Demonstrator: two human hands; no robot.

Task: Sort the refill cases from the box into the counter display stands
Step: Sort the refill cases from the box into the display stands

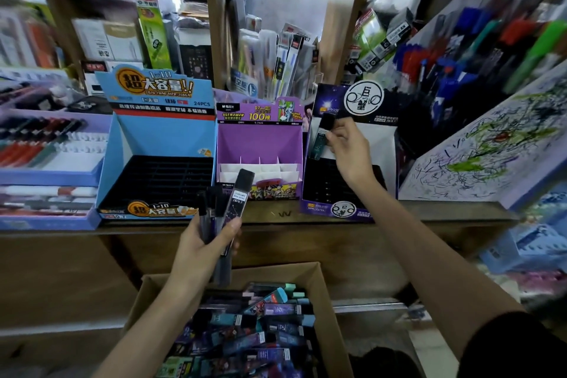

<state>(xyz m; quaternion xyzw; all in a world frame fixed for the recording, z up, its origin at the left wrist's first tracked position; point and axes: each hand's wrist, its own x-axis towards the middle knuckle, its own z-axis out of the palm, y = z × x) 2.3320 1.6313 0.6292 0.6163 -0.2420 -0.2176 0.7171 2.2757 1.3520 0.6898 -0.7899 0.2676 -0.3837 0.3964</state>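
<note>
Box [276, 276] btm off-frame, shelf stock [377, 37] blurry

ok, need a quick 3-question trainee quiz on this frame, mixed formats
1. True or false: the right hand holds one refill case at the dark stand on the right of the counter.
2. What is the left hand holding?
A. nothing
B. a bundle of cases
C. a single pen
3. Fill in: the middle stand on the counter is ___ in colour.

Key: 1 true; 2 B; 3 purple.
</note>
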